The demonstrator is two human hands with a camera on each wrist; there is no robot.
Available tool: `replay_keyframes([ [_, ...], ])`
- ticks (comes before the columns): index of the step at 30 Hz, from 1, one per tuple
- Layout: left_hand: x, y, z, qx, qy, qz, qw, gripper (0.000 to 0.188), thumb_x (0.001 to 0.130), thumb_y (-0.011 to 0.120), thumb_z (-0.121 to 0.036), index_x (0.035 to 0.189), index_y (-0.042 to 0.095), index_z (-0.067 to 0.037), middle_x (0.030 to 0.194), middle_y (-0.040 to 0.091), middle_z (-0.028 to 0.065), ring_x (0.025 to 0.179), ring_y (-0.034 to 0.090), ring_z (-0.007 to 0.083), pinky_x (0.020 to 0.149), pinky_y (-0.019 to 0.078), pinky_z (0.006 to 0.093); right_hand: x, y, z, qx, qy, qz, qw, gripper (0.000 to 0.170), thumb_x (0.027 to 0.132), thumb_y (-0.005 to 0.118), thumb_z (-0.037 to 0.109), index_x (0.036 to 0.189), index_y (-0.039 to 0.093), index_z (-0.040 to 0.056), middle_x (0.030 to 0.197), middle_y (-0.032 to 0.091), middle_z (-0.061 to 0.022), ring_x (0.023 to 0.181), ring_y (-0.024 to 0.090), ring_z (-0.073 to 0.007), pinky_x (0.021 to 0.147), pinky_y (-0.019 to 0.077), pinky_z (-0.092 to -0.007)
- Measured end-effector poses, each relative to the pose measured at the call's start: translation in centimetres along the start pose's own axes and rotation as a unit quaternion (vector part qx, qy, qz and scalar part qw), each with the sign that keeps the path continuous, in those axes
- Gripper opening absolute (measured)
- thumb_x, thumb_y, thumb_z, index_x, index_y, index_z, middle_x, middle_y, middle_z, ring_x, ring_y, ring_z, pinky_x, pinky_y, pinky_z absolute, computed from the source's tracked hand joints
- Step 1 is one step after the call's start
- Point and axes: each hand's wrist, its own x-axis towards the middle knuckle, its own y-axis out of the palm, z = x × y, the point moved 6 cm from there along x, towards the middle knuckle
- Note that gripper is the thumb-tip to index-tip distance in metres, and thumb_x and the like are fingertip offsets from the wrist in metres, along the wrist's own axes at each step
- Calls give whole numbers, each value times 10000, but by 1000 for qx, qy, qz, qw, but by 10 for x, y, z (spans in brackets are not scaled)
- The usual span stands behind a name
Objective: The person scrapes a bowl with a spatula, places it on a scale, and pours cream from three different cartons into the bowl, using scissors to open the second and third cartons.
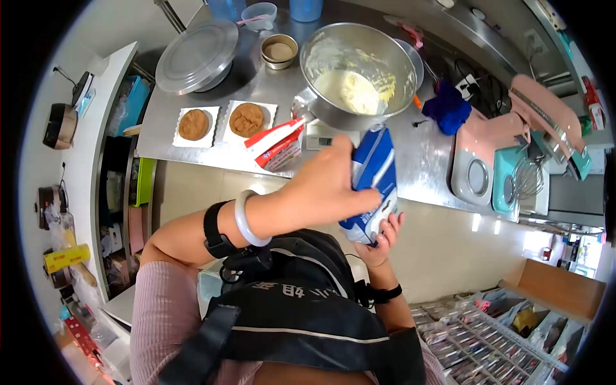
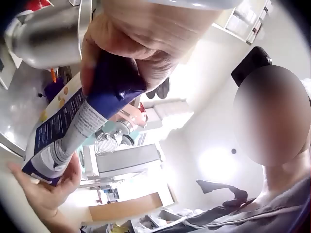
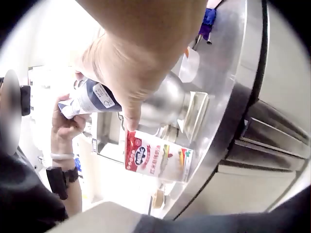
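A blue and white carton (image 1: 374, 160) is held between both hands just in front of the steel table's edge. My left hand (image 1: 321, 192), below a pale bangle, grips it with the thumb across the printed side. At the lower end, my right hand (image 1: 383, 239) holds the carton with its fingers round the side. The left wrist view shows the carton's sides pressed inward and creased. Beyond it, a steel mixing bowl (image 1: 314, 102) with pale creamy mixture (image 1: 353, 92) stands on a kitchen scale (image 1: 321, 138). A red and white carton (image 1: 282, 146) stands left of the scale.
Two round brown cakes (image 1: 194, 124) on white squares sit at the table's left. Behind them are a lidded bowl (image 1: 197, 56) and small round tins (image 1: 279, 51). A pink stand mixer (image 1: 507, 128) and a whisk (image 1: 528, 178) are at the right. Metal racks (image 1: 481, 346) stand lower right.
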Motion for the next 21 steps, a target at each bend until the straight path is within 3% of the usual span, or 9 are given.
replay_keyframes([
  [3,8,-12,-21,-61,90,15,994,632,752,642,-431,949,414,124,822,514,235,744,569,314,665,467,359,29,-1,-14,-35,-57,-39,997,737,661,785,158,1205,291,99,1265,346,-139,1198,377,-406,985,301,-597],
  [5,10,-19,-16,-206,42,88,974,652,802,617,-441,1071,415,118,909,494,212,853,550,267,681,464,332,67,-16,-25,-45,-5,-108,993,723,660,753,109,1214,288,101,1251,376,-188,1178,408,-420,961,361,-558],
  [6,8,-31,-5,-167,98,13,981,638,792,640,-395,1162,418,74,1001,480,212,941,519,281,738,453,342,88,-24,-30,-48,14,-99,994,732,650,722,81,1227,271,81,1241,396,-219,1147,439,-408,940,401,-498],
  [8,-1,-65,11,98,203,-112,968,618,758,679,-359,1153,439,51,1052,476,222,996,491,318,813,428,377,120,-43,-54,-9,53,-100,994,749,621,698,58,1256,301,29,1230,435,-211,1122,467,-358,958,377,-438],
  [11,-18,-72,70,238,111,-175,949,620,703,728,-266,1164,441,35,1104,473,213,1042,460,358,883,394,394,178,-72,-90,86,100,-42,990,704,603,648,16,1246,366,-30,1182,476,-204,1062,493,-297,955,354,-382],
  [13,-27,-62,113,279,-49,-149,947,635,658,744,-176,1179,437,19,1119,472,213,1056,458,364,894,396,402,214,-84,-114,144,154,37,977,643,642,631,82,1234,413,-42,1157,479,-185,1075,475,-261,930,359,-345],
  [16,-32,-55,126,311,-32,-222,924,636,610,746,-65,1169,447,-8,1106,472,205,1047,463,363,874,404,403,283,-88,-124,118,60,155,979,560,687,579,198,1179,484,-53,1102,479,-148,1020,482,-242,891,375,-323],
  [17,-31,-54,131,313,-34,-225,922,636,610,746,-65,1169,447,-8,1106,472,205,1047,463,363,874,404,403,294,-84,-136,145,48,161,975,557,678,570,155,1199,476,-20,1091,477,-143,1014,481,-236,889,376,-318],
  [21,-31,-45,133,258,-69,-271,925,442,611,721,-37,1006,524,-10,948,502,160,912,492,350,802,425,411,340,-56,-143,163,102,214,958,550,680,555,110,1220,465,54,1089,499,-134,1014,491,-214,896,375,-301],
])
